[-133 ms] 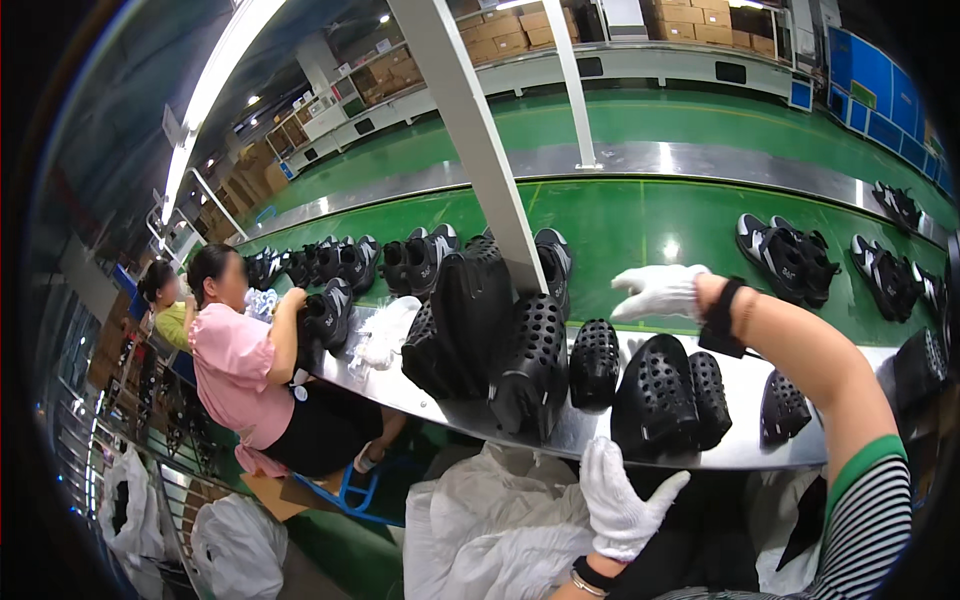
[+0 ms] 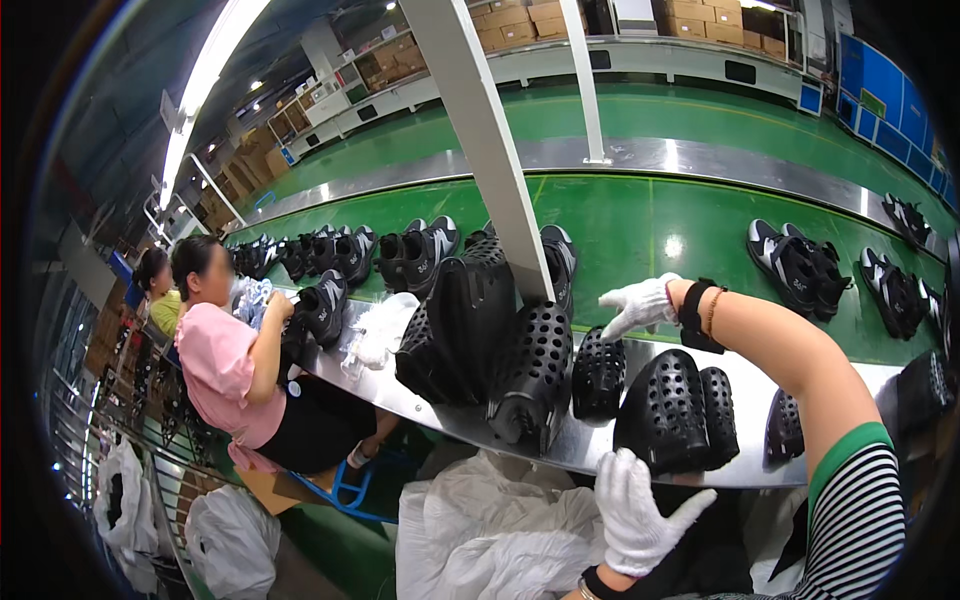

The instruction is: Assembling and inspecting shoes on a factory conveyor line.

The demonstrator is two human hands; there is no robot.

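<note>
to the right of the white post [image 2: 480,130], the right hand [image 2: 607,318], in a white glove, reaches in with its fingers spread apart, right at the top of a narrow perforated shell [image 2: 598,380], which stands on the metal tabletop [image 2: 590,437] just right of the post's foot; whether glove and shell touch i cannot tell. the left hand [image 2: 655,508], also gloved, is held wide with the thumb well out from the fingers, nearer the wearer than the post and to its right, just below a broad black shell [image 2: 660,415]. a slim shell [image 2: 718,420] stands beside that one, farther right of the post. a large perforated shell [image 2: 535,370] stands on the post's near side, with a tall black shell [image 2: 470,325] at its left. beyond the post and to its right, dark shoes [image 2: 795,270] rest on a green surface. well left of the post sits a person in pink [image 2: 235,365].
</note>
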